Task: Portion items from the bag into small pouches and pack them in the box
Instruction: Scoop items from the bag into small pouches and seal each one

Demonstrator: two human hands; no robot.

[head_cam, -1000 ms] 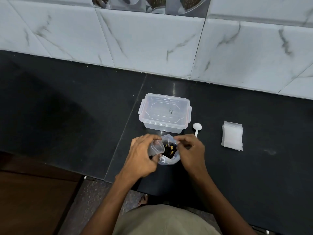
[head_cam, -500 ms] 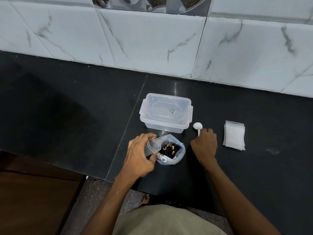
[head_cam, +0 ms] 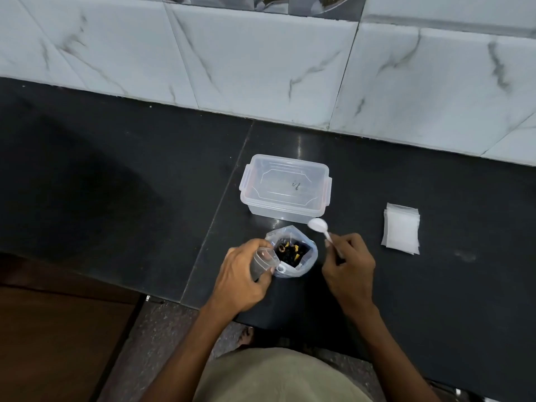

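A clear plastic bag [head_cam: 301, 264] of dark and yellow pieces stands open on the black counter [head_cam: 145, 184]. My left hand [head_cam: 242, 278] grips a small clear pouch [head_cam: 262, 261] with its mouth open beside the bag's left rim. My right hand [head_cam: 349, 262] holds the handle of a white plastic spoon [head_cam: 319, 226], its bowl lifted just right of the bag. Behind the bag sits a clear plastic box [head_cam: 285, 188] with its lid on. A stack of small white pouches [head_cam: 401, 229] lies to the right.
A marble-tiled wall [head_cam: 261, 68] runs along the back of the counter. The counter's front edge is near my body, with a wooden surface [head_cam: 52, 343] and speckled floor [head_cam: 165, 343] below at left.
My right hand left the bag's rim, reached to the spoon lying beside the box, and now holds it lifted next to the bag. My left hand keeps the open pouch by the bag.
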